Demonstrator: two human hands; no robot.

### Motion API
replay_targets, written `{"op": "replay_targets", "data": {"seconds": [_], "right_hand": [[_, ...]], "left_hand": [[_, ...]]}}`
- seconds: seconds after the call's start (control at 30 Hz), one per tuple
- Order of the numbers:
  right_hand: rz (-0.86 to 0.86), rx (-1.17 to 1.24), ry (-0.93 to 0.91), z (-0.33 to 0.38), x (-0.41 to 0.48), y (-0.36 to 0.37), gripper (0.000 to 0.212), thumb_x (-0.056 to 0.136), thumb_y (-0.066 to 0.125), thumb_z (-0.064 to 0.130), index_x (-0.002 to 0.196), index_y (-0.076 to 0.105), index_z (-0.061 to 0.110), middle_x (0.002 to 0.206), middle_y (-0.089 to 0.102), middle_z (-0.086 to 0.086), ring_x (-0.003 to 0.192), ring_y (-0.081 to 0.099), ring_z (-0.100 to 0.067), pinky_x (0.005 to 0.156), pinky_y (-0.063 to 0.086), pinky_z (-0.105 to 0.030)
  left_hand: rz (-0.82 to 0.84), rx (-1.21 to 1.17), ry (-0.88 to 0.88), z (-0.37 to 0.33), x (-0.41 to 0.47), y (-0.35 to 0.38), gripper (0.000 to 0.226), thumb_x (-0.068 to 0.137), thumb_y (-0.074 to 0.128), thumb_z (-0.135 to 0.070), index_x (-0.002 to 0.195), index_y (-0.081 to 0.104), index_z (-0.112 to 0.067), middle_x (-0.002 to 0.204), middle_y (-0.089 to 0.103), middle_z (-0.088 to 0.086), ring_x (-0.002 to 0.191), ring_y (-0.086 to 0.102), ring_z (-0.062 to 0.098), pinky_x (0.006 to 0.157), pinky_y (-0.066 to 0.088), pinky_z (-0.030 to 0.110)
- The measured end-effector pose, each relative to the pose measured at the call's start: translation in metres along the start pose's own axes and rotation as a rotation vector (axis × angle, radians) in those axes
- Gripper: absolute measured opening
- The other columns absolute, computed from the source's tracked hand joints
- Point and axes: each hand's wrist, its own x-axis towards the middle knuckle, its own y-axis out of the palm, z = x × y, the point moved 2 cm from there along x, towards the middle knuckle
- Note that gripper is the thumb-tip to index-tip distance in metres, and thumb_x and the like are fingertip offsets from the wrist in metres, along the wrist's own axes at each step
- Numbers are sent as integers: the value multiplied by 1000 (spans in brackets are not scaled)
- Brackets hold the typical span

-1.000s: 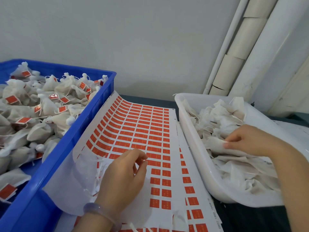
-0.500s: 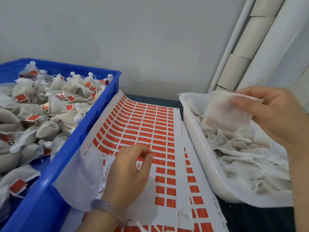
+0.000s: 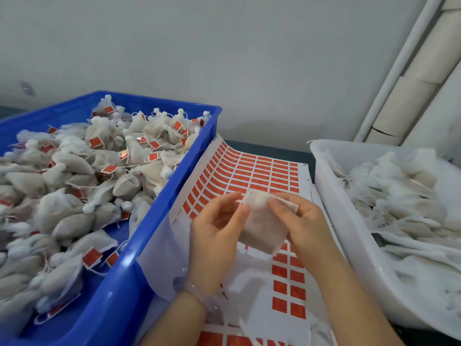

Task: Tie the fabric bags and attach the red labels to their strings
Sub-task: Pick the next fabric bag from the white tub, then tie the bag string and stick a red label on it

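A white fabric bag is held up over the sheet of red labels. My left hand pinches the bag's top left edge, and my right hand grips its top right side with thumb and fingers. The bag's mouth points away from me and looks untied. The sheet of red labels curves up against the blue crate; many labels near me have been peeled off, leaving white backing.
On the left, a blue crate holds several tied bags with red labels. A white tub on the right is piled with untied fabric bags. White pipes run up the wall at back right.
My right hand lifted a bag out of the white tub and carried it left over the label sheet. My left hand rose from the sheet and took hold of the bag.
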Motion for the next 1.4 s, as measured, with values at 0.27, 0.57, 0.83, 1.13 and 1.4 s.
{"op": "replay_targets", "data": {"seconds": [0.27,0.57,0.83,1.13,1.4], "right_hand": [[56,60,-123,-4,-12,3,45,60,59,62,99,64,39,97,64,32,95,59,6,70,51,-10],[79,51,-288,1,-22,9,34,61,63,57,93,63,45,95,65,35,97,59,10,74,45,-3],[91,-22,-312,-4,-21,6,17,70,60,43,86,63,42,87,63,37,93,60,10,75,44,-2],[94,-103,-294,-3,-20,-3,9,73,58,44,81,62,43,94,61,37,96,57,10,77,44,-1],[70,-282,-406,0,-27,3,10,88,48,45,93,55,50,96,56,35,99,52,11,83,37,2]], "left_hand": [[66,51,-7,4,-1,3,8,82,60,-32,88,64,-28,86,67,-20,88,64,0,67,51,9],[104,-24,34,1,-6,3,25,74,59,-35,92,67,-21,90,70,-10,90,66,10,79,55,21],[118,-95,2,2,-1,2,24,74,55,-37,89,63,-20,86,69,-12,87,66,7,69,53,15],[-96,-202,198,-13,-2,-6,18,85,48,-28,91,56,-12,78,67,-12,71,66,5,60,50,11],[169,-233,315,-15,-8,0,14,91,52,-24,97,55,-12,84,65,-8,79,62,11,73,52,20]]}}
